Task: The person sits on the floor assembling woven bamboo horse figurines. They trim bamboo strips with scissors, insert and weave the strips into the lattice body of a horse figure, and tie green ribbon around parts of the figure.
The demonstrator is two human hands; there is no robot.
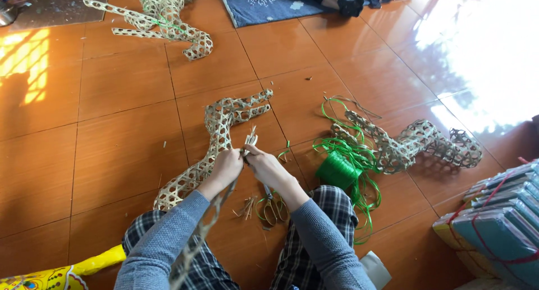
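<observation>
I sit on a brown tiled floor with a long woven bamboo lattice tube (220, 121) lying in front of me. My left hand (225, 165) grips the tube near its middle. My right hand (263, 163) pinches loose bamboo strips (250, 139) that stick up at the same spot. The two hands touch each other. Scissors with green-wrapped handles (272, 207) lie on the floor under my right forearm, next to some cut strip scraps (246, 207).
A spool of green plastic string (337, 170) with loose loops lies right of my knee, beside another woven tube (410, 144). A third woven piece (168, 17) lies far off. Stacked blue packs (499, 222) stand at right. Another person sits on a blue mat (269, 6).
</observation>
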